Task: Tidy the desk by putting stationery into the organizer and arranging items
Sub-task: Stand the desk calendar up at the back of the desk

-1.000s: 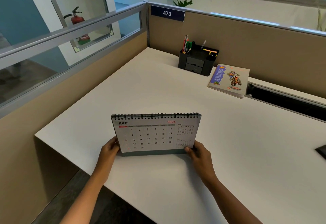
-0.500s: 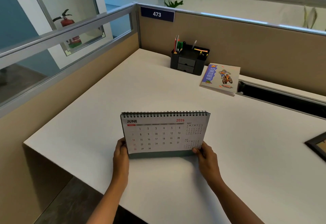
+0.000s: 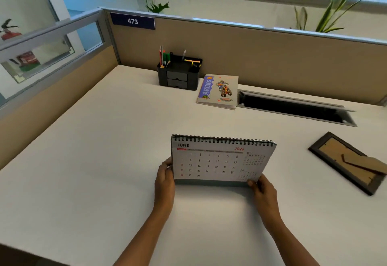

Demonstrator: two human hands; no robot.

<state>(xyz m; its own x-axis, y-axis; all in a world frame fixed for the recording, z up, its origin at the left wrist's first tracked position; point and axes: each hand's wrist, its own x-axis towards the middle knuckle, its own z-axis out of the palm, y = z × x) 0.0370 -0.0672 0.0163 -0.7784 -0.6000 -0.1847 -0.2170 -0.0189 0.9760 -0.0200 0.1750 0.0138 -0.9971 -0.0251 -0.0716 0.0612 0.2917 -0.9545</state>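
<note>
A spiral-bound desk calendar (image 3: 219,159) showing June 2026 stands upright over the white desk (image 3: 104,140), tilted slightly down to the right. My left hand (image 3: 165,178) grips its lower left edge and my right hand (image 3: 262,189) grips its lower right corner. At the back, against the partition, a black organizer (image 3: 178,76) with two small drawers holds pens and markers. A notebook (image 3: 218,91) with a motorbike cover lies flat just right of it.
A dark picture frame (image 3: 348,162) lies face down on the right of the desk. A long open cable slot (image 3: 293,108) runs along the back right. Beige partitions (image 3: 251,56) wall the desk at the back and left, with plants behind.
Both hands have carried the calendar to the right across the desk. My view has swung right too, bringing the picture frame fully into sight.
</note>
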